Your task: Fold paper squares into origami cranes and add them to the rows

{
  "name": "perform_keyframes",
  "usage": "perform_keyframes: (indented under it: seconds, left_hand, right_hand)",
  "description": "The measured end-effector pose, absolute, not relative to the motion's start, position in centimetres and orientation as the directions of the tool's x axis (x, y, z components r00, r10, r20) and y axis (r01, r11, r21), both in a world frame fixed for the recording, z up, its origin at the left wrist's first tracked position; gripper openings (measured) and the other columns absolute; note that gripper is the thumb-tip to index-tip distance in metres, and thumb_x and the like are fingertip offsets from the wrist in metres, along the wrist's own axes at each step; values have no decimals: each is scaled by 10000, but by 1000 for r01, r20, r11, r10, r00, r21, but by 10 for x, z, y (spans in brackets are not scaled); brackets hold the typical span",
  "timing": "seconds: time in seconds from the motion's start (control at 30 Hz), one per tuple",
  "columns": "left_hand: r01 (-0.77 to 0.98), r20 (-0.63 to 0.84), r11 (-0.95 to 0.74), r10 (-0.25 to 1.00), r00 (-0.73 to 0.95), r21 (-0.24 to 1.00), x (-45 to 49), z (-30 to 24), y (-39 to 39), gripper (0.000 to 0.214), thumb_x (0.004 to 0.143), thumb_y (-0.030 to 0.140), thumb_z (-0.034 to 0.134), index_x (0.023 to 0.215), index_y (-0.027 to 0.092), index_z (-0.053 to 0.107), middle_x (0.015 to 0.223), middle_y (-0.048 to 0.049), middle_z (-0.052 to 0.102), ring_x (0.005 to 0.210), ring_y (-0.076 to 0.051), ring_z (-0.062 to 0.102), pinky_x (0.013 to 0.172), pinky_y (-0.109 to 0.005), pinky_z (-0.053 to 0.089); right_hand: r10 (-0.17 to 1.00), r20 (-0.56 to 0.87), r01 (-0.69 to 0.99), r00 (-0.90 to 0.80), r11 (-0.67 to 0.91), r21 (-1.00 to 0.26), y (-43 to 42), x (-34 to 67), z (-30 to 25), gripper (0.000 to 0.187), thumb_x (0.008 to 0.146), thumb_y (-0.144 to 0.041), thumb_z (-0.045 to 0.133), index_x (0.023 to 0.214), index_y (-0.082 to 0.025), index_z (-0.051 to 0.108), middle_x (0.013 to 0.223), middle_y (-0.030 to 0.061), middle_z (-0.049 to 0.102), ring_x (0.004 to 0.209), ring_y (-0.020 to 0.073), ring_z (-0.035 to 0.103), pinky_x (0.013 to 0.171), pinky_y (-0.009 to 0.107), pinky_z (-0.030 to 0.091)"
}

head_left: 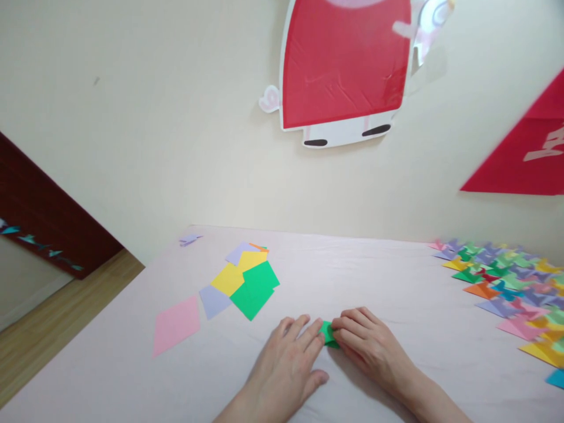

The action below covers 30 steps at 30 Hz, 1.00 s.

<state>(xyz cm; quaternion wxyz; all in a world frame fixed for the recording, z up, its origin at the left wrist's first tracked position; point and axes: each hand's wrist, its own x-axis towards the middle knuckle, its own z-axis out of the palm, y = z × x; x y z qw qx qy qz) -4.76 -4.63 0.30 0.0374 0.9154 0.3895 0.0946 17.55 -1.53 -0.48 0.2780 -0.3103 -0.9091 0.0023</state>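
A small folded piece of green paper [328, 333] lies on the light pink cloth between my hands. My left hand [293, 358] rests flat at its left side, fingers spread and the index fingertip touching the paper's edge. From the right, my right hand [370, 346] has its fingers bent together over the paper, pinching it at that side. The fingers cover part of the green paper, so its full folded shape is hidden.
Flat paper squares lie at left: green [253, 296], yellow [228, 279], lavender [214, 301] and pink [177, 325]. A lavender folded piece [190, 239] sits near the back edge. Rows of colourful folded paper figures [506, 282] fill the right. A wall [211, 147] stands behind.
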Motion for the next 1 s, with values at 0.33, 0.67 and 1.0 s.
perform_keyframes:
  seconds: [0.33,0.67,1.0]
  left_hand:
    - [687,161,-718,696,700,111,-53,-3,-53,487,975,519,457,1335,195,503,1492,-29,438,1324,-245,406,1065,-415,345]
    - [696,162,-699,715,680,162,-47,3,-53,416,981,450,486,1302,185,508,1422,-50,513,1306,-245,426,1048,-396,357]
    - [669,208,-722,691,692,177,-45,4,-56,286,965,324,532,1211,179,547,1309,-36,591,1167,-217,508,985,-359,384]
  right_hand:
    - [803,265,586,-533,577,-569,-17,179,-1,169,968,-265,494,873,-243,633,939,53,687,934,205,587,833,360,489]
    - [702,345,567,-623,709,-419,-14,177,-6,170,965,-266,525,880,-244,671,906,40,679,893,188,573,799,333,465]
    - [737,347,568,-580,671,-477,-17,176,-2,146,943,-238,553,826,-228,640,936,45,686,919,198,580,818,347,470]
